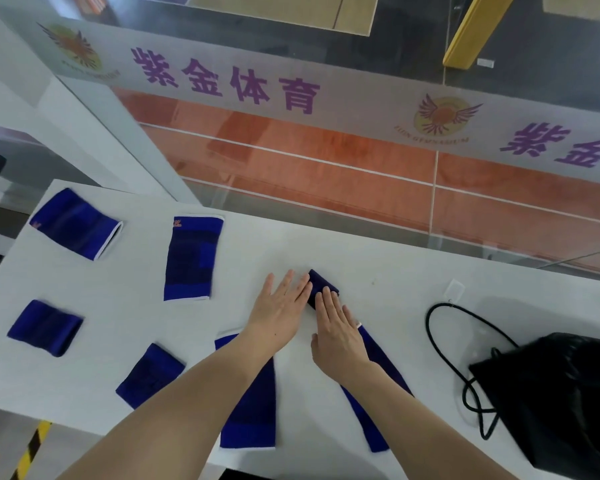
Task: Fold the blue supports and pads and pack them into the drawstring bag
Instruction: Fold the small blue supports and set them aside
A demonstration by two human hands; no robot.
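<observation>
From above the white table, both hands lay flat with fingers straight, gripping nothing. The left hand pressed the tabletop, its fingertips touching the edge of a small folded dark-blue pad; the right hand rested on that pad's near end, hiding most of it. A long blue support ran out from under the right wrist, and another lay half covered by the left forearm. Four more blue pieces were spread to the left: one far left, one upright, two nearer. The black drawstring bag sat at the right, cut off by the frame edge, its cord looped beside it; whether its mouth was open I could not tell.
</observation>
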